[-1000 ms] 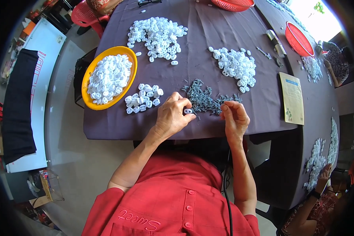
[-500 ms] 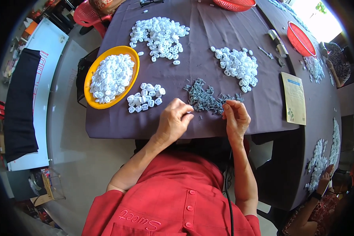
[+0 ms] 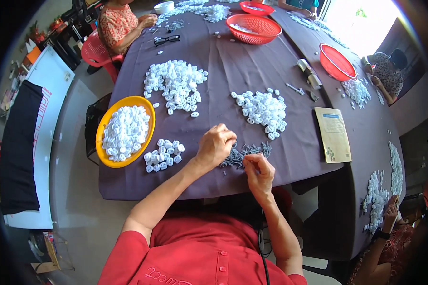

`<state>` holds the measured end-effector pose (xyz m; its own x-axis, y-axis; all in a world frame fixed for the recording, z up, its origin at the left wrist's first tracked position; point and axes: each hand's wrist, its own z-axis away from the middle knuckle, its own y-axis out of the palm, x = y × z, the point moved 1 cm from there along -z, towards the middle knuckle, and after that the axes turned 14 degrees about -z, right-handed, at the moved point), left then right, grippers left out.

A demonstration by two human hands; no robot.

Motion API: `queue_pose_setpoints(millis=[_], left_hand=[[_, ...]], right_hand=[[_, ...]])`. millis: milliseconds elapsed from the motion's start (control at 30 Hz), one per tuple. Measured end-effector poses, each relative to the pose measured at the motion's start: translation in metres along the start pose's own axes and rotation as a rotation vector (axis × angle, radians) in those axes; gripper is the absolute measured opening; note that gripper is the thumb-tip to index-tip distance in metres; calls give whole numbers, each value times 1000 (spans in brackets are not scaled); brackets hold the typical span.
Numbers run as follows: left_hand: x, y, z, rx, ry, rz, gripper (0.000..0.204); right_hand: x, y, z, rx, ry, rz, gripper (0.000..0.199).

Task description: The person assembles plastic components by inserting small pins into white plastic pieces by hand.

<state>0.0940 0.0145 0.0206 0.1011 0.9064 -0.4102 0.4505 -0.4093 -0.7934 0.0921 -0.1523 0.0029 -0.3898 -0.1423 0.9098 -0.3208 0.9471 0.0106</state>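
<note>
The left hand (image 3: 215, 146) hides part of the dark small parts (image 3: 247, 152), too small to identify

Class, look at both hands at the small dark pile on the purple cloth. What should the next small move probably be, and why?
Probably the left hand should lift one white piece from the small cluster beside it. Both hands sit at the pile of dark parts, the right hand pinched at its near edge, though whether it grips one is too small to tell. White pieces lie just left, before the yellow bowl.
</note>
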Motion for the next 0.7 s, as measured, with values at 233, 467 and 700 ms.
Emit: queue_pose_setpoints(millis=[233, 467, 700], left_hand=[[0, 45, -70, -72, 179, -2, 16], [0, 61, -67, -99, 272, -27, 9], [19, 31, -37, -53, 211, 183, 9]], right_hand=[[-1, 1, -1, -4, 6, -23, 10], [-9, -1, 1, -38, 64, -118, 8], [-5, -3, -3, -10, 76, -54, 7]])
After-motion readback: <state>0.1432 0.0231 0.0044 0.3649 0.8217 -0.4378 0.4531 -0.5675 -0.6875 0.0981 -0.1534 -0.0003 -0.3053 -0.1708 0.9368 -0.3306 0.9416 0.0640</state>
